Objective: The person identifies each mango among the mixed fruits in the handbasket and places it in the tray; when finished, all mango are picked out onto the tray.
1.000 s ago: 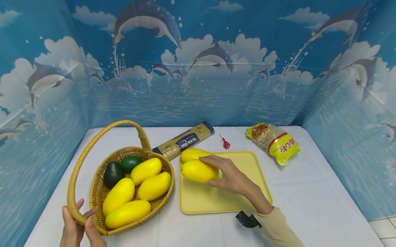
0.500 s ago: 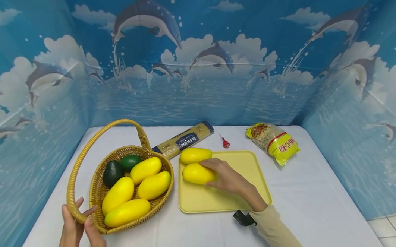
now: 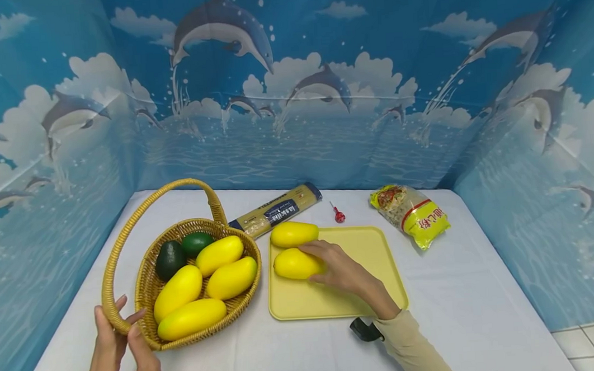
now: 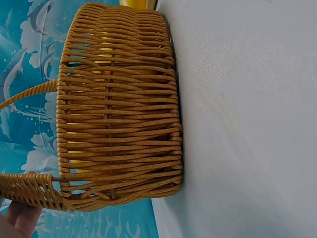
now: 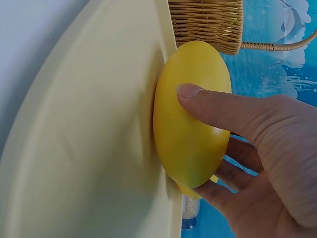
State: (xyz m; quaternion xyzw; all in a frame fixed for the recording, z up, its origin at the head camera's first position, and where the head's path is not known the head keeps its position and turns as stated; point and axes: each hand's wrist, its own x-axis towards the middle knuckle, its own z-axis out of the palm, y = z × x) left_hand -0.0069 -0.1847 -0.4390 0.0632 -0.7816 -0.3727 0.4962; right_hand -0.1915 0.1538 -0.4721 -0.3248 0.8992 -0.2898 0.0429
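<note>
My left hand (image 3: 122, 360) grips the arched handle (image 3: 110, 262) of a wicker basket (image 3: 140, 294) at its near end. Several yellow mangoes (image 3: 179, 292) and two dark green avocados (image 3: 170, 260) lie inside the basket. In the right wrist view, my right hand (image 5: 277, 153) holds a yellow mango (image 5: 190, 124), thumb on its near side and fingers behind it. That mango sits low on a pale yellow tray (image 3: 333, 304), seemingly touching it. Just behind it, a second mango (image 3: 294, 234) lies at the tray's back left corner.
Behind the tray and basket lies a spaghetti packet (image 3: 278, 210). A red lollipop (image 3: 339, 214) is just beyond the tray's back edge. Towards the back right is a yellow bag of dry pasta (image 3: 410, 214). A dolphin-print curtain (image 3: 294, 135) encloses the white-covered table on three sides.
The right hand has brought its mango slightly down and towards the front of the tray, away from the mango behind. My left hand keeps its grip on the handle.
</note>
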